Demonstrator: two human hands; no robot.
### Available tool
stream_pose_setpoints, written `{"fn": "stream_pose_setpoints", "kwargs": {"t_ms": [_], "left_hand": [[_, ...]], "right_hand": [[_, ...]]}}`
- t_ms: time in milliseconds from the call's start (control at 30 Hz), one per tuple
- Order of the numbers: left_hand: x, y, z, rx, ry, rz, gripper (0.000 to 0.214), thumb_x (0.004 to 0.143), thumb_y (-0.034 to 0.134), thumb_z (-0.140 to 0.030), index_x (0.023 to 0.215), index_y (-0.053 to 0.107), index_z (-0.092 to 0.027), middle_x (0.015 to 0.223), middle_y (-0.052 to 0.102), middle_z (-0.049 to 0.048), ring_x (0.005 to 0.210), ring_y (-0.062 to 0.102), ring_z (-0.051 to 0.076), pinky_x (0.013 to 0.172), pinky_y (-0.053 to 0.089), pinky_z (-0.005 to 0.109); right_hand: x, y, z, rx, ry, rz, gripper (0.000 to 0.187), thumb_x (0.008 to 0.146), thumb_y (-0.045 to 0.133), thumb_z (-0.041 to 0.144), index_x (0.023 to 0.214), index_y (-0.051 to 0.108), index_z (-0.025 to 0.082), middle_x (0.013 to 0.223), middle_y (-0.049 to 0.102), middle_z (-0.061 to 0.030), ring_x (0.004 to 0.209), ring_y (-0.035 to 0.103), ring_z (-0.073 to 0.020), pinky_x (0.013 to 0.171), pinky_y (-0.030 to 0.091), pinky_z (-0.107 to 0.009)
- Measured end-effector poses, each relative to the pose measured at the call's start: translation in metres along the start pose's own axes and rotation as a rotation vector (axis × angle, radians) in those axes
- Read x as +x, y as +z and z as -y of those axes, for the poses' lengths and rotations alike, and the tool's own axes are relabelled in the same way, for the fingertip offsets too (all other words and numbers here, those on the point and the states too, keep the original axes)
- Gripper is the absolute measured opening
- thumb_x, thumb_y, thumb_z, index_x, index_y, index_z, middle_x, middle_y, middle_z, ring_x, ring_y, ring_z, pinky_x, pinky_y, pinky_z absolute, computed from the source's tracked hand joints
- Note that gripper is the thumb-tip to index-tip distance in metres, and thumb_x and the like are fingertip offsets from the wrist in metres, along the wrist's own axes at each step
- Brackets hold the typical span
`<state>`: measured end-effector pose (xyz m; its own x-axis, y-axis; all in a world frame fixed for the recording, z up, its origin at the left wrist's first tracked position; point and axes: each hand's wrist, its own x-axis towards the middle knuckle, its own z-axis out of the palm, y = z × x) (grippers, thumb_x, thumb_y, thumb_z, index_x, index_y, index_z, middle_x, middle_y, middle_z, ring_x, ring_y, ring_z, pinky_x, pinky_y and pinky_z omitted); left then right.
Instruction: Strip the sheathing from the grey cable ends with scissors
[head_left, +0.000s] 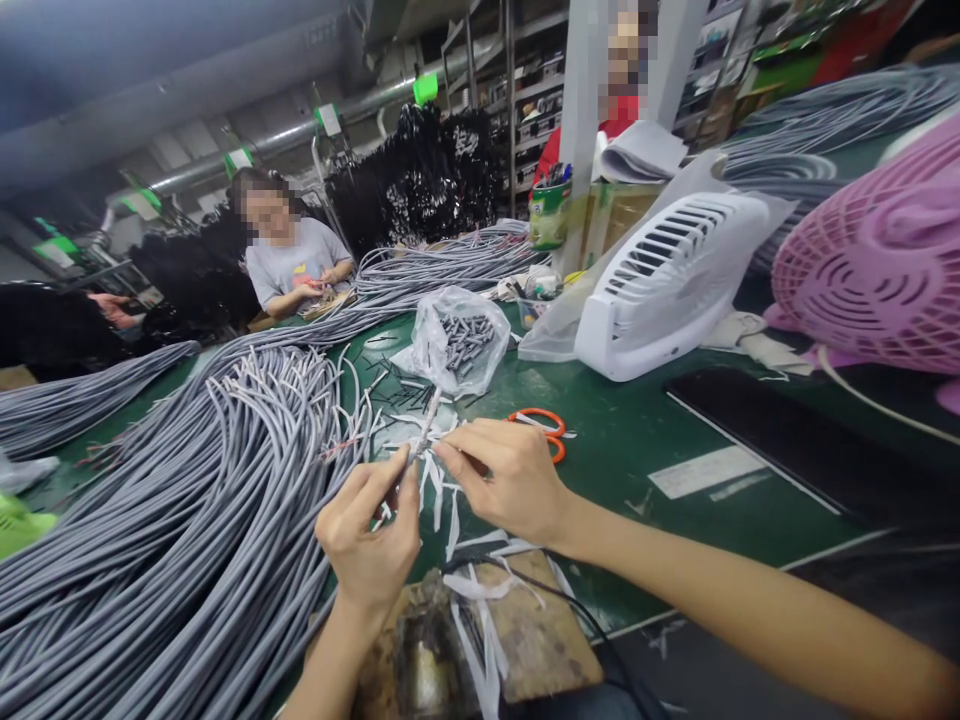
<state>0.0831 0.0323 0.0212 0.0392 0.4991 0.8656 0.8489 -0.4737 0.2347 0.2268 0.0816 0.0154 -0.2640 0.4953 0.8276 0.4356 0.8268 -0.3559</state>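
My left hand (371,535) pinches a grey cable (430,420) between thumb and fingertips. The cable's pale, silvery end points up and away from me. My right hand (517,480) has thumb and forefinger closed right beside the cable; what sits between those fingertips is too small to make out. Strips of white wrapping (435,485) lie on the table around and below my hands. Just beyond them is a clear plastic bag (429,335) full of short grey tube pieces (466,340). Scissors with orange handles (551,425) rest behind my right hand.
A large bundle of grey cables (225,500) covers the left side. A stained wooden board (532,630) with a metal piece (427,670) is close to me. To the right stand a white fan (660,280) and a pink fan (877,250). A co-worker (296,250) sits across the table.
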Motion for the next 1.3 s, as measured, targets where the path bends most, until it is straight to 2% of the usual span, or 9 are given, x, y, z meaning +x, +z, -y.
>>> {"fn": "stream_pose_setpoints", "kwargs": {"t_ms": [100,233,433,533,667,733,933,1167,1300], "left_hand": [[0.0002,-0.0001,-0.0016,-0.002,0.012,-0.006,0.016,0.074,0.062,-0.007,0.088,0.068,-0.013,0.06,0.06,-0.0013,0.044,0.046,0.005,0.046,0.039,0.017],[0.0005,0.0004,-0.004,-0.013,0.009,0.01,0.016,0.074,0.062,-0.007,0.087,0.068,-0.014,0.062,0.062,-0.0007,0.047,0.051,0.006,0.049,0.041,0.017],[0.0009,0.004,-0.0037,0.033,0.086,-0.022,0.017,0.073,0.062,-0.005,0.086,0.068,-0.014,0.062,0.063,-0.0001,0.05,0.055,0.007,0.053,0.043,0.017],[-0.0004,0.0045,-0.0041,0.032,0.084,-0.022,0.018,0.073,0.061,-0.006,0.087,0.068,-0.015,0.061,0.063,-0.0004,0.049,0.055,0.007,0.052,0.043,0.017],[-0.0021,0.0028,-0.0057,0.005,-0.003,0.005,0.015,0.075,0.06,-0.009,0.086,0.068,-0.015,0.058,0.06,-0.0014,0.044,0.05,0.006,0.046,0.04,0.017],[-0.0015,0.0021,-0.0064,0.008,-0.033,0.01,0.012,0.075,0.06,-0.01,0.084,0.068,-0.014,0.055,0.058,-0.0021,0.041,0.046,0.006,0.043,0.038,0.018],[0.0013,0.0022,-0.0069,0.011,-0.042,0.002,0.009,0.076,0.06,-0.013,0.081,0.067,-0.015,0.056,0.06,-0.0015,0.043,0.05,0.007,0.044,0.04,0.018],[-0.0007,0.0027,-0.0046,0.006,-0.055,-0.002,0.01,0.075,0.061,-0.013,0.082,0.068,-0.014,0.056,0.061,-0.0013,0.043,0.05,0.007,0.045,0.04,0.019],[-0.0011,0.0042,-0.0047,0.019,0.008,0.035,0.013,0.075,0.06,-0.009,0.084,0.068,-0.015,0.057,0.062,-0.0016,0.044,0.051,0.006,0.046,0.041,0.018]], "right_hand": [[0.0008,-0.0006,0.0008,0.057,0.086,0.06,0.034,0.087,0.043,0.022,0.054,0.051,0.016,0.048,0.049,0.0017,0.045,0.04,-0.008,0.05,0.028,-0.022],[0.0023,-0.0008,0.0002,0.3,0.265,0.216,0.039,0.086,0.041,0.029,0.049,0.041,0.017,0.045,0.033,0.0053,0.043,0.029,-0.0059,0.045,0.023,-0.021],[0.0022,0.0051,0.0013,0.649,0.502,0.302,0.038,0.084,0.04,0.038,0.053,0.043,0.016,0.05,0.039,0.0036,0.047,0.033,-0.0068,0.046,0.028,-0.02],[-0.0005,0.006,0.004,0.565,0.463,0.249,0.038,0.085,0.04,0.035,0.052,0.042,0.017,0.048,0.036,0.0042,0.045,0.031,-0.0067,0.045,0.027,-0.02],[-0.0025,0.0018,0.0056,0.264,0.244,0.144,0.036,0.086,0.042,0.027,0.051,0.042,0.017,0.046,0.037,0.0039,0.044,0.032,-0.007,0.047,0.025,-0.021],[-0.0018,-0.0009,0.0051,0.211,0.208,0.145,0.036,0.086,0.042,0.025,0.051,0.043,0.017,0.046,0.039,0.0037,0.043,0.033,-0.007,0.047,0.025,-0.021],[0.0,-0.0022,0.0027,0.256,0.276,0.184,0.038,0.086,0.042,0.027,0.049,0.041,0.017,0.044,0.034,0.0053,0.042,0.03,-0.0062,0.045,0.022,-0.02],[0.0004,0.0039,0.0016,0.562,0.481,0.244,0.036,0.084,0.042,0.033,0.054,0.048,0.015,0.048,0.04,0.0039,0.045,0.034,-0.0068,0.045,0.028,-0.02],[0.003,0.0048,-0.0001,0.651,0.526,0.273,0.037,0.084,0.042,0.035,0.054,0.048,0.015,0.048,0.038,0.0039,0.046,0.034,-0.0072,0.045,0.029,-0.02]]}}
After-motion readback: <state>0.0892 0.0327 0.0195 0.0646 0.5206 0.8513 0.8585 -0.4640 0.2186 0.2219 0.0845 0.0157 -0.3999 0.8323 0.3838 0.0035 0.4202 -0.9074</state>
